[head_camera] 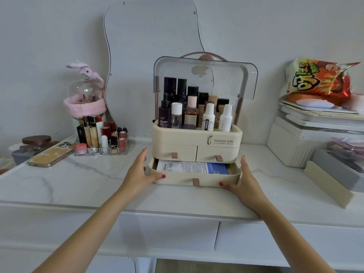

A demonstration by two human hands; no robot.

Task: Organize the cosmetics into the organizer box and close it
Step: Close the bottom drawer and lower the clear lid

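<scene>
I press my flat left hand [140, 170] and right hand [241, 180] on the light, stiff bottom drawer [195, 177] corners, gripping nothing.

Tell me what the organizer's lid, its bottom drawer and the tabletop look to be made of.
Lid: clear, smoky hard plastic; bottles show through it.
Bottom drawer: cream matte plastic, moulded rounded corners, with a pinkish pull tab, maybe faux leather.
Tabletop: glossy white with grey veins, marble or imitation.

The drawer front [195, 179] is hiding the lower part of the blue-and-white packet [194, 168]; front bottles [208, 117] are covering the rear ones; small print under the box logo [223, 143] is staying unreadable; the snack bag [319, 79] is running off the right edge
</scene>
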